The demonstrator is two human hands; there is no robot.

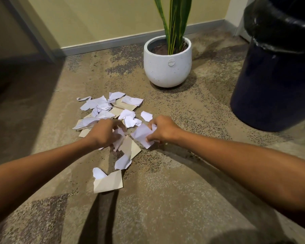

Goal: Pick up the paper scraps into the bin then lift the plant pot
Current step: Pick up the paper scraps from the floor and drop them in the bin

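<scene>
Several white and beige paper scraps (102,108) lie scattered on the carpet in the middle of the view. My left hand (105,133) is down on the pile, its fingers curled around white scraps. My right hand (163,129) pinches a larger white scrap (142,133) at the pile's right side. A white speckled plant pot (167,67) with tall green leaves stands behind the scraps. The dark blue bin (275,81) with a black liner stands at the right.
Patterned brown carpet (183,199) covers the floor. A beige card piece (109,183) lies nearest me. A yellow wall with a grey skirting board (102,44) runs behind the pot. A dark doorway is at the left.
</scene>
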